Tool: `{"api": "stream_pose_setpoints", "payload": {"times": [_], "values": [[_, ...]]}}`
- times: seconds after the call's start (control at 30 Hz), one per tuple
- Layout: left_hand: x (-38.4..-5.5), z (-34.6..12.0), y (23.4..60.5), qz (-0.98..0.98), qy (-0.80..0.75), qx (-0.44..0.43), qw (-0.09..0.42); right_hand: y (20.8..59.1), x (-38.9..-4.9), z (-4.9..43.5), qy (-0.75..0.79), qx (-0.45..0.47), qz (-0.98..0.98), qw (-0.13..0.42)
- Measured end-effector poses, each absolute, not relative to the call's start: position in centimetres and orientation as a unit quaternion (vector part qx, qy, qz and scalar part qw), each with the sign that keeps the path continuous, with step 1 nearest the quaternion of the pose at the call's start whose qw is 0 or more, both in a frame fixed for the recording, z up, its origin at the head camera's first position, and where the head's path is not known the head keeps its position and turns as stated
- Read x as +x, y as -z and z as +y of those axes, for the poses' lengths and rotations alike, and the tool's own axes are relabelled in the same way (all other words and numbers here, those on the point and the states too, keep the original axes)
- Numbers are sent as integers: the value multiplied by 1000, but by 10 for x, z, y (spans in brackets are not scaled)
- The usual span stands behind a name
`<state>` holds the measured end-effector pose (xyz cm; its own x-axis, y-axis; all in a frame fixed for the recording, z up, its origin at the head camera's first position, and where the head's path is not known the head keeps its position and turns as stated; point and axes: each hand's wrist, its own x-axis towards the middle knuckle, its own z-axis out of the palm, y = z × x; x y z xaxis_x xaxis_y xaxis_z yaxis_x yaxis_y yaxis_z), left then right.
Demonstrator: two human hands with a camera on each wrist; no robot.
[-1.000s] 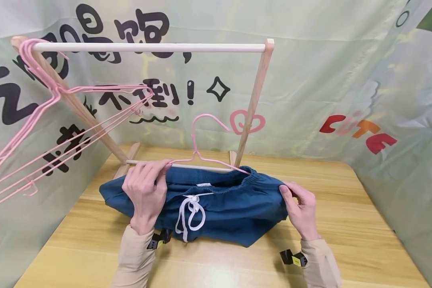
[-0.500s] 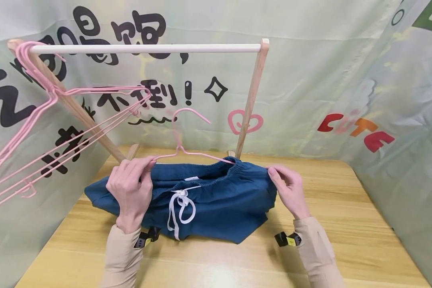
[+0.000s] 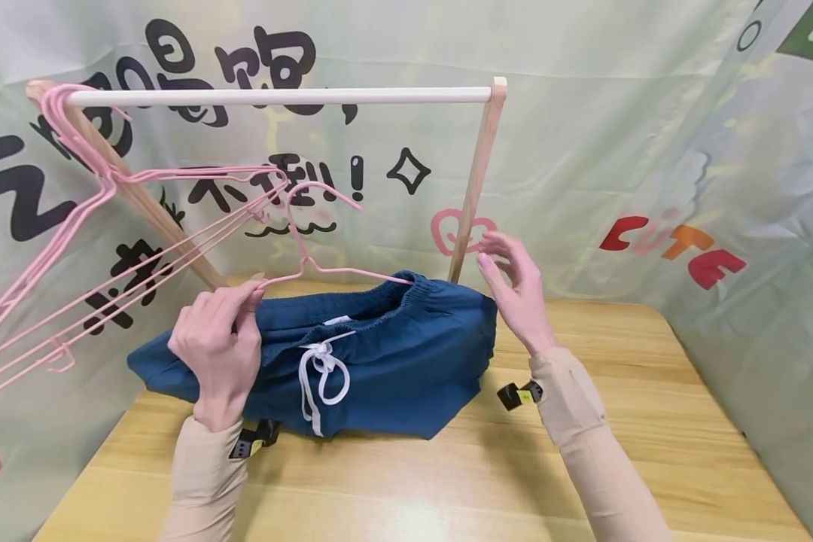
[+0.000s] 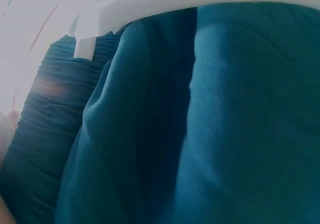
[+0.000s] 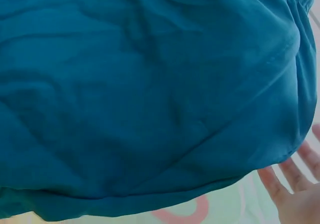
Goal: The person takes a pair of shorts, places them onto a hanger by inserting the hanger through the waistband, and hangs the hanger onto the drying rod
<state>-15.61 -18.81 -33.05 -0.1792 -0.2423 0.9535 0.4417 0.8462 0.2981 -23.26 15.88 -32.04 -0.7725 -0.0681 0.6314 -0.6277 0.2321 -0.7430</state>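
My left hand (image 3: 215, 342) pinches the left arm of a pink clothes hanger (image 3: 307, 260) beside the waistband. The hanger's right arm runs inside the elastic waist of dark blue drawstring shorts (image 3: 379, 361), and its hook points up. A white drawstring (image 3: 321, 369) is tied in a bow at the front. The shorts are held above the table, and they fill most of the left wrist view. My right hand (image 3: 515, 290) is off the fabric, just beyond the shorts' right end, fingers loosely bent and holding nothing. In the right wrist view its fingers (image 5: 295, 176) spread near the hem.
A rack with a white rail (image 3: 278, 96) and wooden posts (image 3: 477, 177) stands behind the shorts. Several pink hangers (image 3: 108, 177) hang at its left end. The wooden table (image 3: 603, 391) lies below, with printed cloth (image 3: 583, 150) around it.
The shorts and hanger have moved left and slightly up with my left hand. My right hand has let go of the shorts' right side and lifted away.
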Motion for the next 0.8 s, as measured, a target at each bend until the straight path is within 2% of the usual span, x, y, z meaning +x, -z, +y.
{"api": "stream_pose_setpoints", "payload": {"times": [0.37, 0.8], "values": [[-156, -202, 312, -715, 268, -54, 644, 284, -270, 137, -612, 231, -728, 204], [-159, -224, 287, -735, 254, -21, 629, 279, -295, 127, -657, 269, -666, 230]]}}
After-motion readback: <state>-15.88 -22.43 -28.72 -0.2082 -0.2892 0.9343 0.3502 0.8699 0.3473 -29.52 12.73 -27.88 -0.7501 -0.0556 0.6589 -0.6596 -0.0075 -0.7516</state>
